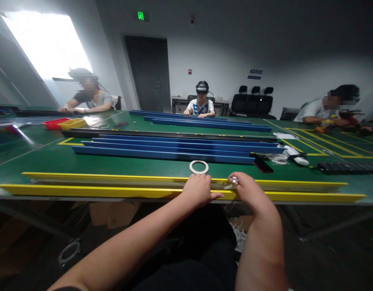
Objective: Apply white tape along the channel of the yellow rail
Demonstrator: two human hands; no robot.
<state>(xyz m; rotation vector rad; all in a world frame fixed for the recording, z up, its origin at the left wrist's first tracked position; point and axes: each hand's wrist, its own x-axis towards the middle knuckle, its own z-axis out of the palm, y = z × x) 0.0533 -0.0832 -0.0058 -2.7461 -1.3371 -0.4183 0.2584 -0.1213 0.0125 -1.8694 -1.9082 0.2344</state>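
Observation:
A long yellow channel [113, 190] lies across the near edge of the green table, its two raised sides running left to right. My left hand [199, 189] rests on the channel near its middle, thumb stretched to the right over the front side; its other fingers bend down over the channel and what is under them is hidden. Just to the right, my right hand [242, 186] is closed on a small shiny metallic piece [234, 180] above the channel. A short pale strip [228, 187] shows beside its fingertips. Behind my left hand a roll of white tape [199, 161] lies flat.
Blue channels [162, 154] and a black one [113, 132] lie farther back. A phone [263, 164] and a white bottle-like item [296, 155] are at the right. Red [55, 123] and yellow [74, 123] trays stand at the left. Several people sit around the table [47, 151].

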